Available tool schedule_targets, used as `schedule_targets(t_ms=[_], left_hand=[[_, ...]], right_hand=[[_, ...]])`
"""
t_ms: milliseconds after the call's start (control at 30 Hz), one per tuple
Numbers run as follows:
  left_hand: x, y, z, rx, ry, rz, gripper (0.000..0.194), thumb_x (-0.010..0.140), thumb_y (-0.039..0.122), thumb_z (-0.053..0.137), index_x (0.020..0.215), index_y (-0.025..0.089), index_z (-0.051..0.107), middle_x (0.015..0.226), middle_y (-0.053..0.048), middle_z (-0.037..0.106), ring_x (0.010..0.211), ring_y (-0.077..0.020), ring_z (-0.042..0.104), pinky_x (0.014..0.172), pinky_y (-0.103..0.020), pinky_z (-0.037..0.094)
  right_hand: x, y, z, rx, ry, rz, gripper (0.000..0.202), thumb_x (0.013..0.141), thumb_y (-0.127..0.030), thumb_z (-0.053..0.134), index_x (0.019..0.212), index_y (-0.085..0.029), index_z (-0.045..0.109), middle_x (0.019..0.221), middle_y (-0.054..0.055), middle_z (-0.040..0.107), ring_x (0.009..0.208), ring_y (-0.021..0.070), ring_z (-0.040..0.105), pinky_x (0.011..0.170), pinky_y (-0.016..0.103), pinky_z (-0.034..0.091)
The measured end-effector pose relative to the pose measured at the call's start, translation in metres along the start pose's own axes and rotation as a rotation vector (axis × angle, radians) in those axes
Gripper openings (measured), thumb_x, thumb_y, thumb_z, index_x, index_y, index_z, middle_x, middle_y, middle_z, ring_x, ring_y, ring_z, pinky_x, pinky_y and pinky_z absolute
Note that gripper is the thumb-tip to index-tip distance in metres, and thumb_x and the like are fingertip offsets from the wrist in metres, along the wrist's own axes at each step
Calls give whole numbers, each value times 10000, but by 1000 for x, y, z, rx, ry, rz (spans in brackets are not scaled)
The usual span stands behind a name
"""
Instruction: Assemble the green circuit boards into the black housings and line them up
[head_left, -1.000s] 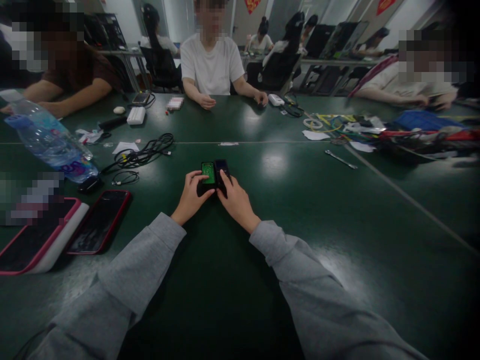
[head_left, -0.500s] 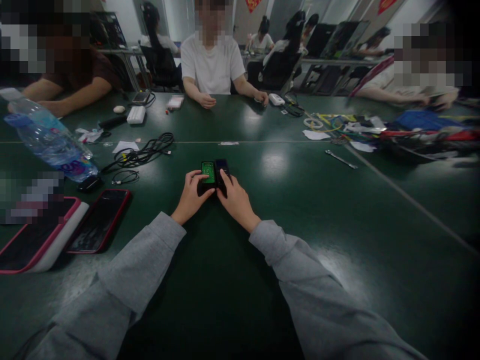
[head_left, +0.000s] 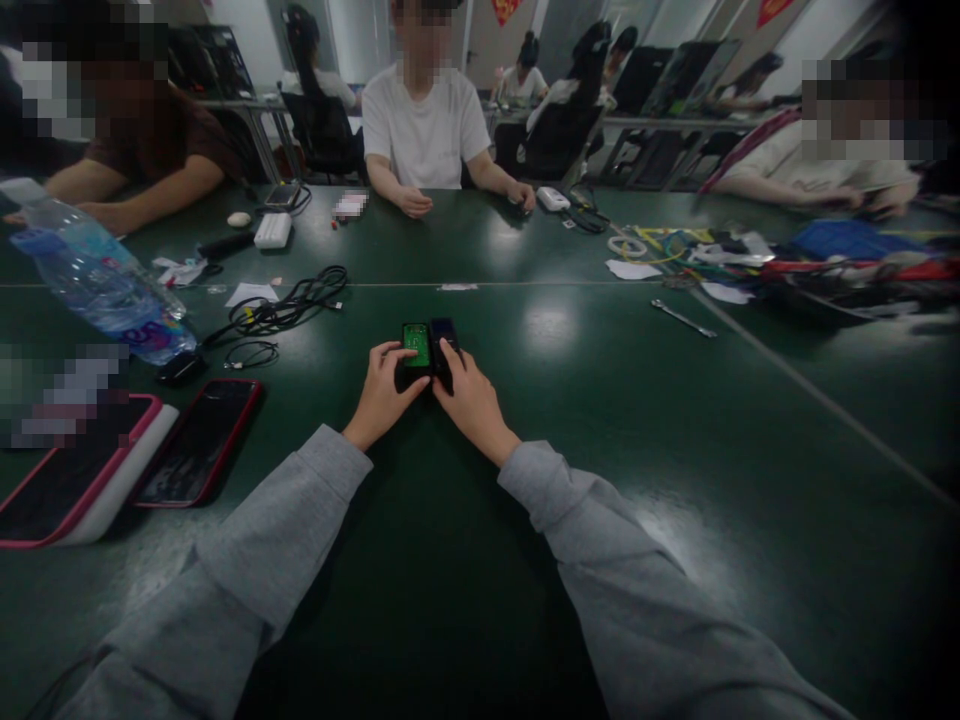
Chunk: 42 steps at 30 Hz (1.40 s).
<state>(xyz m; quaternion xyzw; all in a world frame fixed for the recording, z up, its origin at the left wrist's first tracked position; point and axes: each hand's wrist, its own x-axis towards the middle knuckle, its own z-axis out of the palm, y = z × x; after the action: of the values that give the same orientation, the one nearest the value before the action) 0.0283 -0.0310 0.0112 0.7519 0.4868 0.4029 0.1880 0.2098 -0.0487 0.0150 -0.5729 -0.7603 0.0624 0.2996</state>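
In the middle of the green table, two small black box-like pieces lie side by side. The left piece point(head_left: 416, 342) has a bright green face with pale markings, like a circuit board. My left hand point(head_left: 384, 388) grips it from the left, its fingers curled over the side and the thumb along the near edge. Beside it is the right piece point(head_left: 443, 330), dark and plain on top. Across that one, my right hand point(head_left: 474, 398) is closed, with fingers on its top and right side. Both thumbs nearly meet at the near edges. The fingers hide part of each piece.
To the left lie a phone with a red edge point(head_left: 202, 440), a pink-cased device point(head_left: 82, 470), water bottles point(head_left: 112, 285) and a black cable point(head_left: 289, 303). A wrench point(head_left: 682, 318) and a heap of cables point(head_left: 690, 250) are at right. Several people sit around the table.
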Motion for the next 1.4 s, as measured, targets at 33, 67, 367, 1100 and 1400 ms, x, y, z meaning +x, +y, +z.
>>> schedule_targets(t_ms=[33, 67, 367, 1100, 1400], left_hand=[[0, -1, 1, 7, 7, 2, 424, 862, 346, 701, 1232, 234, 527, 1363, -102, 386, 1320, -292, 449, 1086, -532, 454], [0, -2, 1, 13, 16, 6, 421, 862, 349, 702, 1229, 235, 530, 1355, -100, 391, 1316, -291, 454, 1089, -531, 451], [1, -2, 3, 42, 44, -1, 423, 861, 348, 705, 1229, 226, 538, 1322, -103, 415, 1285, -282, 480, 1092, -515, 450], [3, 3, 12, 91, -40, -9, 669, 870, 358, 667, 1431, 177, 352, 1493, -203, 397, 1423, -345, 376, 1135, -586, 363], [10, 18, 21, 96, -41, -76, 679, 877, 294, 627, 1460, 99, 338, 1529, -247, 372, 1460, -365, 322, 1159, -569, 346]], right_hand=[[0, -1, 0, -2, 0, 3, 625, 955, -290, 522, 1530, -186, 298, 1358, 183, 496, 1068, 299, 620, 819, 430, 583], [0, -2, -1, -5, -3, 6, 621, 955, -290, 522, 1527, -180, 305, 1363, 188, 495, 1071, 305, 621, 822, 436, 583], [0, -3, -3, -20, -12, 24, 603, 969, -309, 489, 1533, -204, 302, 1395, 194, 484, 1110, 325, 614, 853, 468, 571], [1, -1, -2, 20, -11, 8, 671, 928, -213, 512, 1548, -219, 253, 1398, 176, 467, 1136, 308, 595, 875, 471, 577], [2, 3, 1, -8, -7, 21, 658, 941, -201, 484, 1551, -217, 237, 1419, 187, 443, 1154, 307, 587, 879, 464, 570]])
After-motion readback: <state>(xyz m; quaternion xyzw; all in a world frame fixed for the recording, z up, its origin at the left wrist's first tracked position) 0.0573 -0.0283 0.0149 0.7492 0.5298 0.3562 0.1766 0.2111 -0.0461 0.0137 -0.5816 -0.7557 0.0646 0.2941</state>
